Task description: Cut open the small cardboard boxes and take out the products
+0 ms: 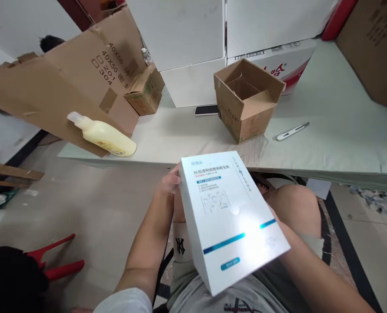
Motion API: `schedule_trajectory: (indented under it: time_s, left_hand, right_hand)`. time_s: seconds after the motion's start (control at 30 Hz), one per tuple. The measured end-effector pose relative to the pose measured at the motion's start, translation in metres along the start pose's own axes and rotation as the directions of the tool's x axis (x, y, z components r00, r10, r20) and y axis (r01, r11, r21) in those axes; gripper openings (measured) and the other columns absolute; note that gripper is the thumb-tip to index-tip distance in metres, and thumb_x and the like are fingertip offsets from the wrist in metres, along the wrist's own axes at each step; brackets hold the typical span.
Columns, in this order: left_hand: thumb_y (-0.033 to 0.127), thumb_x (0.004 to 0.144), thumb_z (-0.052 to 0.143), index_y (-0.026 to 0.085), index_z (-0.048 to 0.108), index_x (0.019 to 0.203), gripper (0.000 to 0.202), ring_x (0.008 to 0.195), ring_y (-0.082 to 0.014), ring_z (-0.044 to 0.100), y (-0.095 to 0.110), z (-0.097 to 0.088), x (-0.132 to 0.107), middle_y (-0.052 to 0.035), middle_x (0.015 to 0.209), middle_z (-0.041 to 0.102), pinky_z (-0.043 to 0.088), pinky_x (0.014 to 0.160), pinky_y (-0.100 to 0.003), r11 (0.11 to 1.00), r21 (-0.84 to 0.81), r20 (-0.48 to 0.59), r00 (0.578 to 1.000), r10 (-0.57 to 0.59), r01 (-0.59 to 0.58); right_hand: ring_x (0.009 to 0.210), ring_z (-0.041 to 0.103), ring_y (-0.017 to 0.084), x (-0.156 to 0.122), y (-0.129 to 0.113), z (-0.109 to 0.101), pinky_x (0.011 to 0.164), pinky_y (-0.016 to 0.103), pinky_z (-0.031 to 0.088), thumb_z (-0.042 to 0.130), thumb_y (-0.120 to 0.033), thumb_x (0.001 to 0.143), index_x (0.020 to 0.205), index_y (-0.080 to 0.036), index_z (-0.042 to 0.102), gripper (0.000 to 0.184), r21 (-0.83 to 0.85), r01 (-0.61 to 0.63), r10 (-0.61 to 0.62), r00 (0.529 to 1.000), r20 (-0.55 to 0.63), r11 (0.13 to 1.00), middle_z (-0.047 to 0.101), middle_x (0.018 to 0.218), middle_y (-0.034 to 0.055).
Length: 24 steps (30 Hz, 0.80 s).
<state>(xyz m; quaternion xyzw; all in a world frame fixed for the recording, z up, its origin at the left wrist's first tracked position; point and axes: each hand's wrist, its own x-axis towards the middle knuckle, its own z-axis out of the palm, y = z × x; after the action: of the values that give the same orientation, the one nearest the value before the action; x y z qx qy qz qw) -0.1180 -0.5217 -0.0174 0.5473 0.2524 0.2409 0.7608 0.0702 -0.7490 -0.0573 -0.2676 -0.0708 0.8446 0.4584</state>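
Note:
I hold a white flat product box (pixel 228 217) with blue stripes and printed text over my lap, tilted toward me. My left hand (pixel 170 182) grips its upper left edge, fingers curled behind it. My right hand is hidden behind the box; only the right forearm (pixel 314 269) shows, running under the box's right side. An open small cardboard box (pixel 245 102) stands on the white table (pixel 337 130) just beyond.
A pale yellow bottle (pixel 104 135) lies at the table's left edge against a large flattened carton (pixel 66 82). A phone (pixel 206 110), a utility knife (pixel 291 131), another small carton (pixel 146 91) and white boxes sit on the table. A red stool (pixel 58 261) stands on the floor at left.

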Motion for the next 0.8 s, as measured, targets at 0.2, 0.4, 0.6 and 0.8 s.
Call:
schedule_trajectory:
  time_s: [0.2,0.4,0.6,0.8]
  left_hand:
    - [0.060,0.068,0.089,0.024,0.079,0.103,0.052,0.107,-0.0312,0.074,-0.041,0.030,-0.019,-0.0112,0.135,0.074,0.061,0.090,-0.044,0.999,-0.041,0.137,0.990,-0.011,0.017]
    - [0.062,0.087,0.077,0.033,0.062,0.145,0.066,0.127,-0.0321,0.068,-0.098,0.046,-0.076,-0.0113,0.145,0.068,0.056,0.101,-0.042,0.970,0.058,-0.087,0.969,-0.230,0.235]
    - [0.063,0.078,0.085,0.038,0.043,0.161,0.096,0.140,-0.0411,0.061,-0.103,0.057,-0.124,-0.0140,0.151,0.064,0.051,0.112,-0.054,0.898,-0.104,0.313,0.872,-0.378,0.427]
    - [0.057,0.081,0.083,0.037,0.044,0.158,0.088,0.146,-0.0407,0.055,-0.104,0.063,-0.115,-0.0105,0.158,0.058,0.049,0.118,-0.055,0.937,-0.200,0.003,0.957,-0.291,0.286]
  right_hand:
    - [0.069,0.069,0.016,-0.026,0.039,0.019,0.084,0.031,0.061,0.081,-0.051,0.082,0.098,-0.019,0.079,0.036,0.076,0.142,-0.130,0.980,-0.150,0.987,0.074,0.076,0.0030]
    - [0.112,0.073,0.025,-0.041,0.084,-0.016,0.087,0.035,0.061,0.073,-0.063,0.088,0.156,-0.036,0.048,0.078,-0.061,0.309,-0.295,0.801,-0.521,0.949,0.073,0.136,0.0047]
    - [0.150,0.050,0.033,-0.048,0.093,-0.036,0.117,0.048,0.050,0.065,-0.082,0.083,0.172,-0.039,0.010,0.113,-0.282,0.269,-0.369,0.836,-0.407,0.921,0.034,0.174,0.0067]
    - [0.168,0.013,0.033,-0.062,0.089,-0.031,0.135,0.054,0.021,0.065,-0.086,0.079,0.172,-0.034,-0.009,0.129,-0.458,0.183,-0.316,0.920,-0.232,0.870,0.011,0.181,0.0100]
